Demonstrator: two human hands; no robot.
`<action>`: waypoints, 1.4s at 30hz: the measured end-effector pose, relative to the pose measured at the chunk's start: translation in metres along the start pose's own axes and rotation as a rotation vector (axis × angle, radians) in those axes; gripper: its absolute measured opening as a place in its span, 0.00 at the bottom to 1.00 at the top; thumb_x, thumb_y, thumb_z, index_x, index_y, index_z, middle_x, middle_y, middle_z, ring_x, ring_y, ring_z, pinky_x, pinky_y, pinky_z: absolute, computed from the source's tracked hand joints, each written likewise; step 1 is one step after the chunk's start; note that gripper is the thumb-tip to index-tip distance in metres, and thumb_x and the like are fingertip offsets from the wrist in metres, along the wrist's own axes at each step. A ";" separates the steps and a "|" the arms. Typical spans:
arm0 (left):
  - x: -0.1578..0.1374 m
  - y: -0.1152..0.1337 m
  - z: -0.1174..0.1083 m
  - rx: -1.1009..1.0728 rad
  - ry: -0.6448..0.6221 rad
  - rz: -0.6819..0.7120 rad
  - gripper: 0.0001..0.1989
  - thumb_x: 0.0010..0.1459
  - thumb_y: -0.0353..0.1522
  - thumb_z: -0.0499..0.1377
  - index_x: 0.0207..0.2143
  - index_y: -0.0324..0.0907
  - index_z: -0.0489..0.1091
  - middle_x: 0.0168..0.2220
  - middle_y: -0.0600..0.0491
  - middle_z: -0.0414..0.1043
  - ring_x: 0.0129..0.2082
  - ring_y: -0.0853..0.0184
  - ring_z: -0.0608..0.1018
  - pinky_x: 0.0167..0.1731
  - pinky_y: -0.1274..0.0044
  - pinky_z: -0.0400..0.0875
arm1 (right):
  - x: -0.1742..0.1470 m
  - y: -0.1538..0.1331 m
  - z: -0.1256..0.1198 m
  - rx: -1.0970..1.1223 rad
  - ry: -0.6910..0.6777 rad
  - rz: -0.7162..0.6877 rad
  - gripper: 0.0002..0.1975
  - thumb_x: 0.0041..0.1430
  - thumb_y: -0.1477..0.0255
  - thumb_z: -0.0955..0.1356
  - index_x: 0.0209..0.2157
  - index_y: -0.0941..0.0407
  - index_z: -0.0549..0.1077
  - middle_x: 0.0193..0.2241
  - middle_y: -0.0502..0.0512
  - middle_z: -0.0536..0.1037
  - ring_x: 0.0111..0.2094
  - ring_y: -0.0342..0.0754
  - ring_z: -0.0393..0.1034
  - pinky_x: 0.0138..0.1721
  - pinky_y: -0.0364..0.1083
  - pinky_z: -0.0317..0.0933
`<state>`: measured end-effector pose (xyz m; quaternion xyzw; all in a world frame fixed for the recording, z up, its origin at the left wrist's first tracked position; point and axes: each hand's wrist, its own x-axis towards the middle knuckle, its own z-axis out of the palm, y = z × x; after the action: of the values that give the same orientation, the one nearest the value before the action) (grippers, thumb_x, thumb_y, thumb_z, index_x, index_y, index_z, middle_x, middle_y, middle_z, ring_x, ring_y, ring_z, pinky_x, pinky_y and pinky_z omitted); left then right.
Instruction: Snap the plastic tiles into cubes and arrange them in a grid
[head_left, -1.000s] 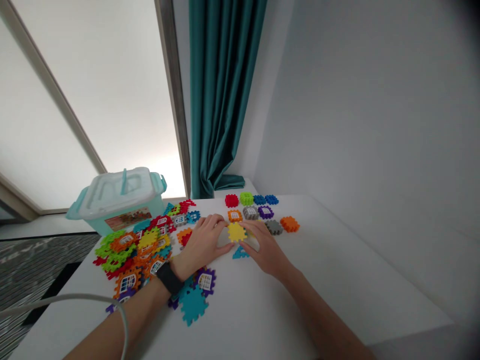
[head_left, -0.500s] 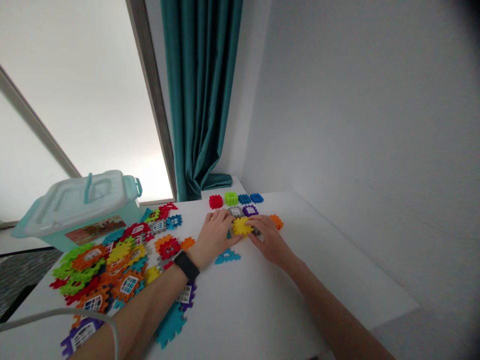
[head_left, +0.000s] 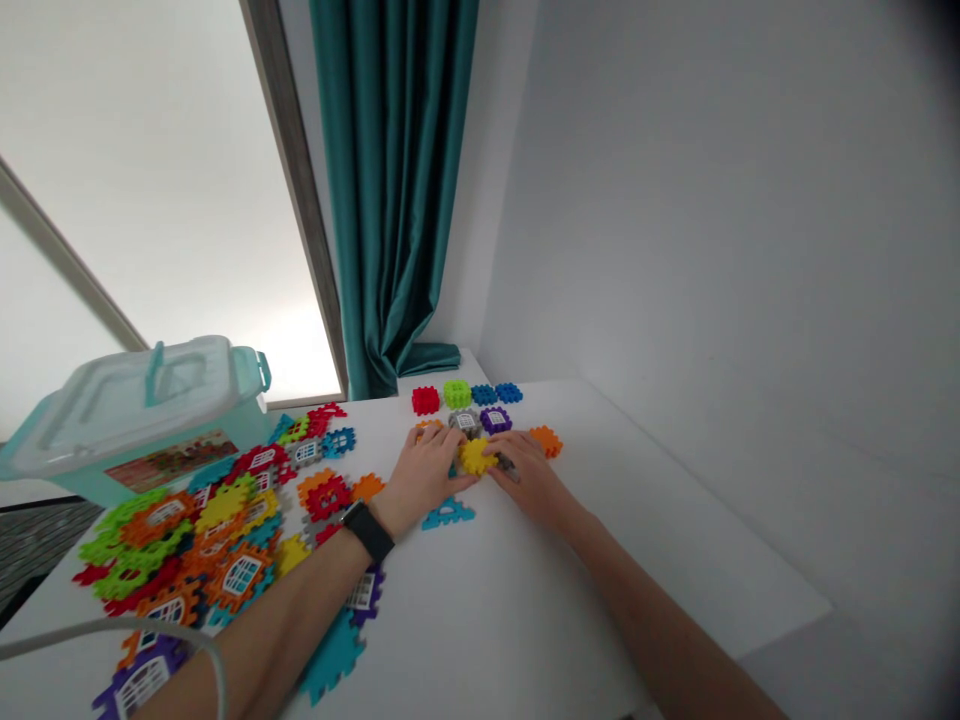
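A yellow toothed building piece [head_left: 478, 457] sits between my two hands on the white table. My left hand [head_left: 426, 466] grips its left edge, fingers curled, with an orange piece [head_left: 429, 427] partly showing behind them. From the right, the thumb and fingers of my right hand [head_left: 534, 478] pinch the same piece. A grey piece [head_left: 508, 464] is mostly covered by that hand. Close by lie a grey window piece [head_left: 465, 424], a purple window piece [head_left: 495, 420], an orange piece [head_left: 547, 441] and a blue triangular piece [head_left: 448, 513].
Red [head_left: 425, 401], green [head_left: 457, 393] and blue pieces [head_left: 509, 393] form a back row. A loose pile of coloured pieces [head_left: 225, 540] spreads along the left, beside a lidded teal box [head_left: 180, 450]. A pale cable [head_left: 112, 625] crosses the lower left. Wall and curtain [head_left: 397, 200] stand behind.
The view has shifted slightly, moving the scene a little to the left. Both hands stay on the yellow piece, with only small finger movement.
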<state>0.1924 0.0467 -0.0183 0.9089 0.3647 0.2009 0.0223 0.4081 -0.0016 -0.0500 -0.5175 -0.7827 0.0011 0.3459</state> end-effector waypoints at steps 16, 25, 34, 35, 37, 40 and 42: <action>0.003 -0.003 0.002 -0.004 -0.039 0.008 0.15 0.65 0.44 0.60 0.46 0.45 0.64 0.47 0.48 0.77 0.50 0.55 0.73 0.52 0.63 0.58 | 0.002 -0.001 0.001 -0.050 -0.036 0.024 0.11 0.61 0.76 0.68 0.45 0.52 0.74 0.47 0.57 0.79 0.52 0.57 0.68 0.55 0.57 0.59; 0.004 -0.004 0.003 -0.005 -0.065 0.004 0.18 0.62 0.43 0.64 0.47 0.45 0.65 0.47 0.49 0.78 0.52 0.54 0.73 0.53 0.63 0.58 | 0.001 -0.005 0.001 -0.058 -0.053 0.036 0.10 0.61 0.76 0.68 0.45 0.52 0.74 0.47 0.58 0.78 0.52 0.57 0.67 0.56 0.58 0.58; 0.005 -0.001 0.002 0.037 -0.070 0.018 0.19 0.61 0.44 0.64 0.49 0.46 0.65 0.46 0.48 0.78 0.52 0.53 0.73 0.53 0.62 0.57 | 0.000 -0.007 -0.001 -0.093 -0.068 0.039 0.10 0.62 0.75 0.67 0.45 0.52 0.73 0.48 0.58 0.79 0.52 0.57 0.68 0.56 0.57 0.58; 0.005 -0.001 0.002 0.047 -0.067 0.022 0.20 0.61 0.45 0.64 0.49 0.45 0.65 0.46 0.47 0.78 0.52 0.53 0.73 0.53 0.62 0.57 | 0.000 -0.008 -0.002 -0.102 -0.071 0.042 0.10 0.62 0.75 0.67 0.45 0.51 0.73 0.48 0.57 0.79 0.53 0.57 0.68 0.56 0.57 0.58; 0.006 -0.001 0.003 0.063 -0.058 0.028 0.20 0.61 0.46 0.64 0.49 0.46 0.65 0.46 0.47 0.78 0.51 0.52 0.73 0.52 0.62 0.58 | -0.001 -0.009 -0.002 -0.123 -0.074 0.043 0.10 0.63 0.74 0.67 0.46 0.51 0.74 0.48 0.57 0.79 0.53 0.57 0.68 0.56 0.57 0.58; 0.006 0.000 0.005 0.080 -0.050 0.025 0.21 0.61 0.48 0.63 0.49 0.46 0.65 0.45 0.47 0.78 0.51 0.52 0.73 0.52 0.62 0.58 | -0.001 -0.010 -0.003 -0.134 -0.079 0.042 0.10 0.63 0.73 0.66 0.46 0.51 0.73 0.48 0.57 0.79 0.53 0.57 0.68 0.56 0.57 0.58; 0.006 0.000 0.006 0.089 -0.052 0.022 0.21 0.61 0.48 0.63 0.49 0.46 0.65 0.44 0.46 0.78 0.51 0.51 0.73 0.51 0.62 0.58 | -0.002 -0.010 -0.002 -0.123 -0.083 0.048 0.10 0.63 0.74 0.66 0.46 0.51 0.73 0.48 0.57 0.79 0.53 0.57 0.68 0.56 0.57 0.58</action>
<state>0.1985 0.0516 -0.0213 0.9179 0.3625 0.1611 -0.0109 0.4014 -0.0085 -0.0453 -0.5560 -0.7823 -0.0171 0.2803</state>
